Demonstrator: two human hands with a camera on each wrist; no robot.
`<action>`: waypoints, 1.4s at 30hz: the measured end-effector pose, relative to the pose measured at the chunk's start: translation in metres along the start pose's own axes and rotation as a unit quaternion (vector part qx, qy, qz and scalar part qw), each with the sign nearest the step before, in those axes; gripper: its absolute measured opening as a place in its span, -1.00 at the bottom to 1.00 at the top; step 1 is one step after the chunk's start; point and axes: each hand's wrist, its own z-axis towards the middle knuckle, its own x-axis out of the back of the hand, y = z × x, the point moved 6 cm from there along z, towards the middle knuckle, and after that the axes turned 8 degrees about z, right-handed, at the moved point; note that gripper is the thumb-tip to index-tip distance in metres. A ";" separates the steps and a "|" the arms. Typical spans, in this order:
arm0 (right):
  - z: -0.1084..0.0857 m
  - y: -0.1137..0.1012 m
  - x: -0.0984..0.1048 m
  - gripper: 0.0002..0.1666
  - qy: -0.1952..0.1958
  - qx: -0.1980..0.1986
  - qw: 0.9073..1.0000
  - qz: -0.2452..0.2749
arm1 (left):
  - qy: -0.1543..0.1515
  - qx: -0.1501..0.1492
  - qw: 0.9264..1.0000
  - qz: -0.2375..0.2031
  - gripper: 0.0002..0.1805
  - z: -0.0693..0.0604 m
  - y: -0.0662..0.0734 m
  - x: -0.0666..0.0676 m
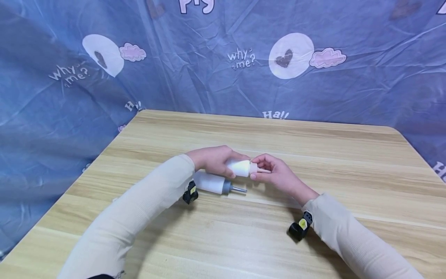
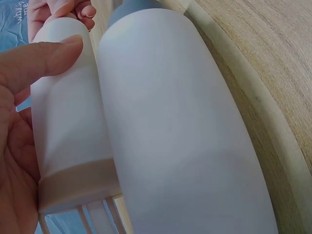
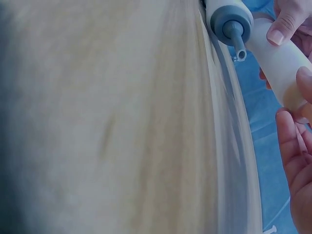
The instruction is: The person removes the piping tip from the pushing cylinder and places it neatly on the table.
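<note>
My left hand point(image 1: 216, 159) grips the body of a white squeeze bottle point(image 1: 239, 168), thumb across its side in the left wrist view. The bottle lies sideways, its pale pink cap point(image 1: 253, 168) and thin nozzle pointing right. My right hand point(image 1: 277, 173) pinches that cap end between thumb and fingers. In the left wrist view, a beige collar with thin prongs point(image 2: 83, 187) shows at the bottle's other end. A second white bottle point(image 1: 210, 182) with a grey cap point(image 3: 230, 25) and metal-looking nozzle lies alongside, nearer to me, partly hidden by my left wrist.
Both bottles are over a wood-grain table point(image 1: 223, 240). Behind and left of it hangs a blue printed cloth point(image 1: 195, 69). A small black camera point(image 1: 189, 192) is strapped at my left wrist, another black camera point(image 1: 299, 228) at my right.
</note>
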 end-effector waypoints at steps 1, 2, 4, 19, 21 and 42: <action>0.000 0.000 0.000 -0.52 0.001 0.001 1.000 -0.002 | 0.000 0.001 1.000 0.000 -0.27 0.000 0.000 0.000; 0.000 0.000 0.000 -0.52 0.002 0.002 1.000 -0.004 | 0.000 0.002 1.000 -0.002 -0.27 0.000 0.000 -0.001; 0.000 -0.001 0.000 -0.52 0.002 0.004 1.000 -0.008 | 0.000 0.003 1.000 -0.003 -0.27 0.000 -0.001 -0.001; 0.002 -0.004 0.000 -0.48 0.014 0.027 0.999 -0.037 | 0.003 0.005 1.000 -0.009 -0.27 0.001 -0.002 -0.002; 0.002 -0.004 0.000 -0.41 0.009 0.024 0.999 -0.031 | 0.002 0.006 1.000 -0.012 -0.27 0.002 -0.003 -0.002; 0.001 0.002 0.002 -0.58 -0.008 -0.006 0.999 0.034 | 0.005 0.011 1.000 0.001 -0.26 0.002 -0.003 -0.001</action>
